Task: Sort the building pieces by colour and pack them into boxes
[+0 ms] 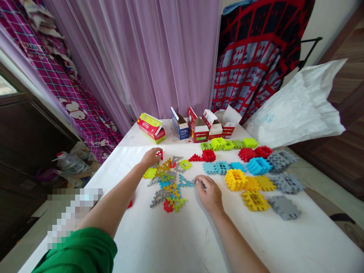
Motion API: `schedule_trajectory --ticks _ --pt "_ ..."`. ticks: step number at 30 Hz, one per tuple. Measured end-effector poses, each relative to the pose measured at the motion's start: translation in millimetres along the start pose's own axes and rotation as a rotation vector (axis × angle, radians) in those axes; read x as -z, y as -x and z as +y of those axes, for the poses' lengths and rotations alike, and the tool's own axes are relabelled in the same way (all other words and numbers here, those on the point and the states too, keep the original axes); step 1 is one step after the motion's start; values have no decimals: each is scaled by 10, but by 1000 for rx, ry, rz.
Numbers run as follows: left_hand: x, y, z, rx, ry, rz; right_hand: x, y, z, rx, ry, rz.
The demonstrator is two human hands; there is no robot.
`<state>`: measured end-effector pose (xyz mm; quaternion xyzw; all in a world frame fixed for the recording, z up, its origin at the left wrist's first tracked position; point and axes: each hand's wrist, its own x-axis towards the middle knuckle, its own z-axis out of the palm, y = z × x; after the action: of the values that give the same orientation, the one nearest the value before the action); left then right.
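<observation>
My left hand (150, 157) is above the back of a mixed pile, its fingers closed on a small red interlocking plastic building piece (161, 154). My right hand (211, 194) rests low over the table to the right of the pile, fingers curled in, with a dark greyish bit showing beneath them that I cannot make out. Close to its fingertips lies a blue triangular building piece (185, 182). The pile between my hands also has a grey triangular piece (159, 197), a red round piece (168, 205), a lime piece (150, 173) and several yellow ones.
Sorted building pieces lie rightward: lime blocks (218, 143), a red block (209, 155), blue blocks (258, 165), yellow blocks (236, 179) and grey blocks (284, 207). Several cardboard boxes, including a blue box (182, 132), line the white table's (176, 242) back. A white bag (295, 102) stands right.
</observation>
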<state>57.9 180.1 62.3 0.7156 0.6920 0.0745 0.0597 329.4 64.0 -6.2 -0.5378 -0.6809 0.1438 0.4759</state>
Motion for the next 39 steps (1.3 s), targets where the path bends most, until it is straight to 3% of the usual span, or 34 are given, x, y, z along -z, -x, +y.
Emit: schedule_trajectory --ticks 7,14,24,27,33,36,39 --pt "25 -32 -203 151 -42 -27 -13 7 36 -4 -6 -22" --pt "5 -132 -41 245 -113 -90 -7 6 21 -7 -5 -24" --pt "-11 -248 214 57 -89 -90 2 -12 -17 -6 2 -15" --pt "-23 -242 376 -38 -37 -68 -4 -18 -18 -19 -42 16" --pt "-75 -208 988 -257 60 -55 2 -32 -18 -192 -197 205" --pt "-107 -189 1196 -291 71 -45 5 -37 -20 -212 -219 200" --pt "-153 -168 1280 -290 63 -47 5 -43 -28 -212 -221 185"
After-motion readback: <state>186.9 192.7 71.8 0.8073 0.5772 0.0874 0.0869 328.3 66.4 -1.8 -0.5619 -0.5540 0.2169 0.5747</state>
